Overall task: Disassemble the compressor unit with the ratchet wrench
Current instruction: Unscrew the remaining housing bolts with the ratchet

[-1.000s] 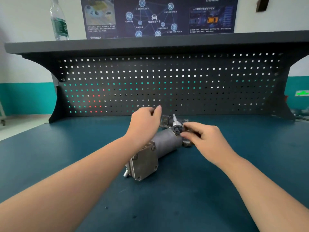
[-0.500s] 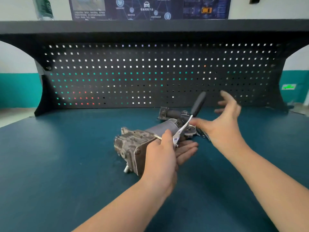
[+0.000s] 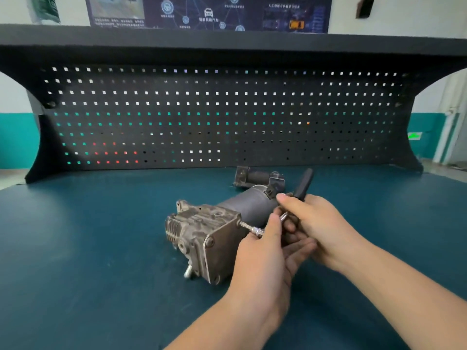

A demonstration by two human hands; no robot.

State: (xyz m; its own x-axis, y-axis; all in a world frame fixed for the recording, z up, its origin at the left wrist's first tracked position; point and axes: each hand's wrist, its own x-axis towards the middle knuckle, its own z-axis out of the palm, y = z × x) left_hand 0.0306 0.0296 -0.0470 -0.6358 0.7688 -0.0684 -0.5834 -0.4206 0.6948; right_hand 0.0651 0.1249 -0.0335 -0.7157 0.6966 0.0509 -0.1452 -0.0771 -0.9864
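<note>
Both forearms come in from the bottom right and meet mid-frame. Left hand (image 3: 262, 251) sits nearer, thumb up, fingers cupped under the grip point. Right hand (image 3: 316, 223) is just behind it, fingers curled round the ratchet wrench (image 3: 303, 184) handle, wrist angled down.

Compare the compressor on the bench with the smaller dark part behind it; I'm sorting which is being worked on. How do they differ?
The compressor unit is larger and nearer, with a pale cast metal head and a grey cylinder; the smaller dark part is all dark. The ratchet wrench, held by the left hand and right hand, meets the compressor unit through a silver extension; nothing touches the smaller part. Both lie on the blue bench top.
</note>
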